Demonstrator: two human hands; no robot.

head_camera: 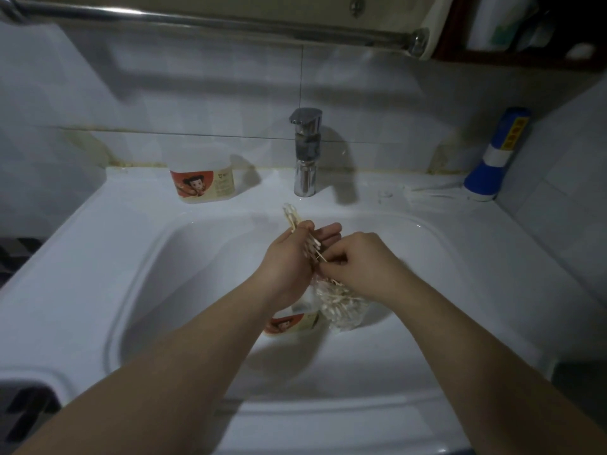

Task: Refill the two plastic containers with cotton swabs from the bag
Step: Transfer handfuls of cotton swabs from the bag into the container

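Over the sink basin, my left hand [289,257] holds a bundle of wooden-stemmed cotton swabs [292,218] whose tips stick out past the fingers. My right hand [354,257] pinches a few swab stems next to the left palm. Under both hands hangs a clear plastic bag [341,303] full of swabs. One plastic container [292,323] with a cartoon label shows below my left wrist, mostly hidden. The second container [203,182], with the same label, stands on the counter to the left of the faucet.
A chrome faucet [307,152] rises behind the white sink [147,274]. A blue and white flashlight [496,156] stands at the back right, with a few loose swabs [427,192] on the counter beside it. A metal rail [230,24] runs overhead.
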